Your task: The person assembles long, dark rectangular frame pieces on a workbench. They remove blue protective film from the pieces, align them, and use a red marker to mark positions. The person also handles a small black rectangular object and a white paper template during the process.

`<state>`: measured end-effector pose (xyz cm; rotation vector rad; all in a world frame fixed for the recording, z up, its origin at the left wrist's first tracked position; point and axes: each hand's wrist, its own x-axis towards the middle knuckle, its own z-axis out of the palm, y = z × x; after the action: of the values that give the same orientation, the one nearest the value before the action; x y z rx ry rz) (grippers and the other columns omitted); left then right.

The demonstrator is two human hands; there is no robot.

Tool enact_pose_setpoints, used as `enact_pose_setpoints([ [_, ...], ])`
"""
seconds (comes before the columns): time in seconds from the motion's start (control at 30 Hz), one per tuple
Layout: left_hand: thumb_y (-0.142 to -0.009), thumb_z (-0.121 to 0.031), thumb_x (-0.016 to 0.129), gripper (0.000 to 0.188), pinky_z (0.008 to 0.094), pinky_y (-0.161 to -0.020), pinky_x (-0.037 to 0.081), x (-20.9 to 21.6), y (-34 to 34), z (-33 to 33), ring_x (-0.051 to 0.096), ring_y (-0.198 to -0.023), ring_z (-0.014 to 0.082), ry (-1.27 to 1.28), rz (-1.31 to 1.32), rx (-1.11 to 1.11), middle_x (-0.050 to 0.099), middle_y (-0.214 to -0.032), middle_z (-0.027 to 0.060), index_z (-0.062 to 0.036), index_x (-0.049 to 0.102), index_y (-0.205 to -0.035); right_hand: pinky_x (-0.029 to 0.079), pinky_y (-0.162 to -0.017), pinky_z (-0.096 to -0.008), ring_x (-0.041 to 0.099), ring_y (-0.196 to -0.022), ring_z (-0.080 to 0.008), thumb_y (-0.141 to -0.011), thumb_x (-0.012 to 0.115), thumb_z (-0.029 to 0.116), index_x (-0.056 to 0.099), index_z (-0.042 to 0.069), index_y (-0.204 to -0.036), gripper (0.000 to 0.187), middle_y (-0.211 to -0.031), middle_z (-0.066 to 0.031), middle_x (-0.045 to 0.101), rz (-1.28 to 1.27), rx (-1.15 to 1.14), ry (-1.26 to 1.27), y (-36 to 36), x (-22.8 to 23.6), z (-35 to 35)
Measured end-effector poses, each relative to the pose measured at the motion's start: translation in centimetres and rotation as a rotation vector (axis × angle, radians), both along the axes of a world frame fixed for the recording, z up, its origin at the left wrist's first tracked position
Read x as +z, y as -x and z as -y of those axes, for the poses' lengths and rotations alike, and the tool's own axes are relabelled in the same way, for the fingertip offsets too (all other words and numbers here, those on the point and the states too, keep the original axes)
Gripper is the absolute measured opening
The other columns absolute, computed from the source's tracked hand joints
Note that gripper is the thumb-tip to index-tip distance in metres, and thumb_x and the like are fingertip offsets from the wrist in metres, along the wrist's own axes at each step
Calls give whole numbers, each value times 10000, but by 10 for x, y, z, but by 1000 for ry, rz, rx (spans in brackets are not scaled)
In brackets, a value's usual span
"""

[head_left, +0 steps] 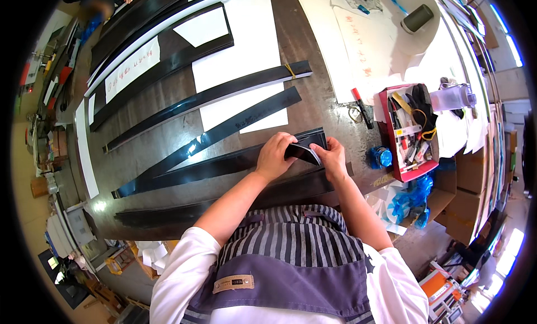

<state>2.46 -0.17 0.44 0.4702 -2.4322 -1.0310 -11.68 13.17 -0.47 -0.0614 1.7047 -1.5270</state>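
Note:
Long glossy black strips (218, 166) lie in a thin stack across the table in front of me. Near their right end, my left hand (274, 156) is closed on the strips, fingers over the far edge. At the very end, my right hand (331, 159) pinches the layers between thumb and fingers. A flap (304, 152) of the strips bends up toward me between the hands, apart from the layers behind it. Another single black strip (240, 121) slants away just beyond. More dark strips (168, 212) lie on the near side, partly under my forearms.
Farther off lies a black strip bundle (212, 92) with a yellow band, then wider black pieces and white paper sheets (240, 72). To the right are a red marker (358, 94), a red tool box (400, 170), a blue tape roll (381, 156) and a clear bottle (450, 98).

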Motion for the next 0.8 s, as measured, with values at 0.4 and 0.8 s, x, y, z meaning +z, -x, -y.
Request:
enact_pose_setpoints([
  [0.4,-591,-31,816,496,413,-817,504,-2,0,-3,599,-985,328,36,7,11,579,-1040,96,-104,547,-1002,493,-642,-264,627,-731,-130,-802,768,69,576,31,-1200,443,-792,-78,663,-295,71,-198,-1,10,-2],
  [0.8,-581,-57,820,506,420,-833,497,-2,2,-3,584,-1019,336,25,68,16,567,-1056,100,-93,557,-1012,494,-887,-297,640,-993,-169,-771,789,150,611,-10,-1203,494,-1088,-101,683,-300,485,110,-12,30,-12],
])
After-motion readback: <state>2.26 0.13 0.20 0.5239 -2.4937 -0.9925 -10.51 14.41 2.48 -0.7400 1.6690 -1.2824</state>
